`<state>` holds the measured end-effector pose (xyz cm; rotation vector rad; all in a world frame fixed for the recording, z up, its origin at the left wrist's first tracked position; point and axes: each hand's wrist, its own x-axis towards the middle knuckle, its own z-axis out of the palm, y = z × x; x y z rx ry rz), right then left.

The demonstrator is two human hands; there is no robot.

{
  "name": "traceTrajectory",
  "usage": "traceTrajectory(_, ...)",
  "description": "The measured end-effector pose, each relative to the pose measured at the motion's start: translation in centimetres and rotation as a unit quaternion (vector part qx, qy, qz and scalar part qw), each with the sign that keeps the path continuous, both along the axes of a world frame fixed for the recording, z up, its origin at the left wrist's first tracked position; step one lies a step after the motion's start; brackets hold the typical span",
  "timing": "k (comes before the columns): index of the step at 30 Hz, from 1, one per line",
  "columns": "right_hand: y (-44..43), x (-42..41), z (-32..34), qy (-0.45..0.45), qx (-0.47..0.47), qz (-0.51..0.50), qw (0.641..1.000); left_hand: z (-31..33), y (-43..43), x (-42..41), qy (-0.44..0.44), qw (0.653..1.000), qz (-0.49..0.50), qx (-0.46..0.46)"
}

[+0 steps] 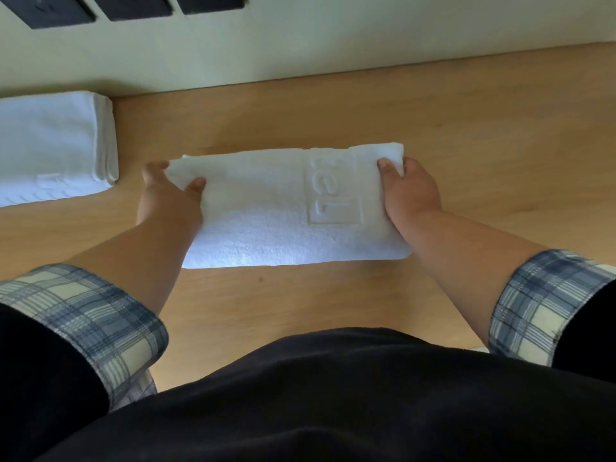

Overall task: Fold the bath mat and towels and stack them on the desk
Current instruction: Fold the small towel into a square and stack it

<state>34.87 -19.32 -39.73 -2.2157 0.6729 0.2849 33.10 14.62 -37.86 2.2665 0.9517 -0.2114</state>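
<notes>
A white bath mat (pixel 266 211) with raised lettering lies folded into a long rectangle in the middle of the wooden desk (pixel 466 135). My left hand (pixel 166 195) grips its far left corner, thumb on top and fingers underneath. My right hand (pixel 410 191) grips its far right corner the same way. A folded white towel (pixel 50 145) lies flat at the desk's far left, against the wall, apart from the mat.
A pale wall (pixel 300 45) runs along the back of the desk, with dark socket plates (pixel 60 11) at its top left. My dark top and rolled plaid cuffs fill the bottom of the view, over the desk's near edge.
</notes>
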Motion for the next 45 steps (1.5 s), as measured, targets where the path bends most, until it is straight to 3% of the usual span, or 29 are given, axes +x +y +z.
traceTrajectory(1,0.0,0.5,0.0,0.017,0.000,0.002,1.000,0.2,-0.2,0.1,0.007,1.000,0.002,0.011)
traceTrajectory(3,0.1,1.1,0.0,0.035,-0.006,0.000,0.999,0.4,-0.8,0.3,0.016,0.991,-0.036,0.130)
traceTrajectory(5,0.2,1.2,-0.2,0.041,-0.003,-0.009,0.999,1.3,-2.2,0.9,-0.046,0.966,-0.090,0.238)
traceTrajectory(7,0.4,1.0,-0.4,0.044,-0.009,-0.010,0.999,3.0,-4.6,1.6,-0.167,0.950,-0.158,0.213)
traceTrajectory(9,0.4,1.0,-0.3,0.044,-0.014,-0.009,0.999,3.8,-7.5,1.9,-0.210,0.909,-0.325,0.156)
traceTrajectory(11,0.5,1.2,-0.2,0.047,-0.022,-0.009,0.999,3.4,-9.7,1.5,-0.137,0.839,-0.500,0.164)
traceTrajectory(13,0.7,1.2,-0.1,0.056,-0.037,-0.001,0.998,1.7,-10.5,1.1,-0.043,0.790,-0.574,0.210)
traceTrajectory(16,0.8,0.8,0.2,0.049,-0.037,-0.020,0.998,-0.2,-10.3,1.2,-0.017,0.789,-0.570,0.228)
traceTrajectory(18,1.0,0.1,0.7,-0.016,-0.083,-0.011,0.996,-0.7,-10.4,1.6,-0.015,0.785,-0.570,0.244)
traceTrajectory(20,2.7,-0.9,1.5,-0.137,-0.158,0.106,0.972,-0.9,-10.5,1.8,-0.013,0.783,-0.570,0.248)
traceTrajectory(22,5.1,-1.7,1.7,-0.211,-0.187,0.278,0.919,-1.1,-10.6,1.7,-0.012,0.783,-0.572,0.243)
traceTrajectory(24,6.8,-2.0,1.2,-0.161,-0.190,0.375,0.893,-1.2,-10.6,1.7,-0.019,0.787,-0.572,0.230)
traceTrajectory(28,6.8,-1.2,0.2,-0.060,-0.246,0.372,0.893,-1.1,-10.2,1.9,-0.020,0.811,-0.550,0.199)
traceTrajectory(32,7.0,-1.0,-0.2,-0.042,-0.283,0.386,0.877,-1.4,-9.4,2.3,0.000,0.825,-0.522,0.218)
traceTrajectory(45,7.6,-0.1,-1.4,-0.028,-0.305,0.382,0.872,-2.8,-7.0,3.9,-0.024,0.799,-0.550,0.241)
